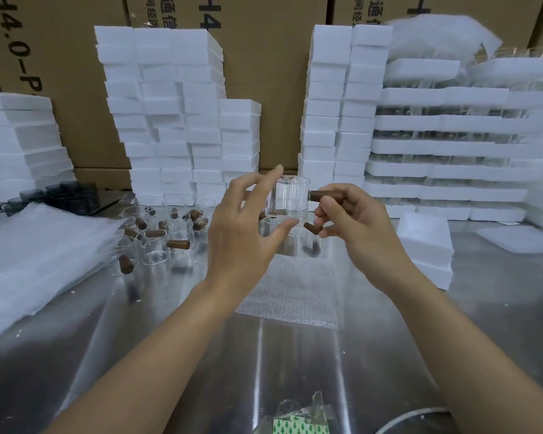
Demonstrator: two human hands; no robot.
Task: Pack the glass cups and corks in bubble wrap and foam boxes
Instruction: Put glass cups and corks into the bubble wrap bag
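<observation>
Glass cup [290,197] held by its wooden handle [319,195] in the curled right hand [358,220], cork [312,227] pinched beneath; left hand [239,227] spread beside cup. Bubble wrap [295,289] below hands judged unused; loose cups [157,239] leftward remain unpacked.

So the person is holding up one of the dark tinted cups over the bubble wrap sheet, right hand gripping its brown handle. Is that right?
Not quite: the cup held up is clear glass, not dark tinted. The head view shows the right hand gripping its brown handle over the bubble wrap sheet; the dark tinted cups sit at the far left.
</observation>
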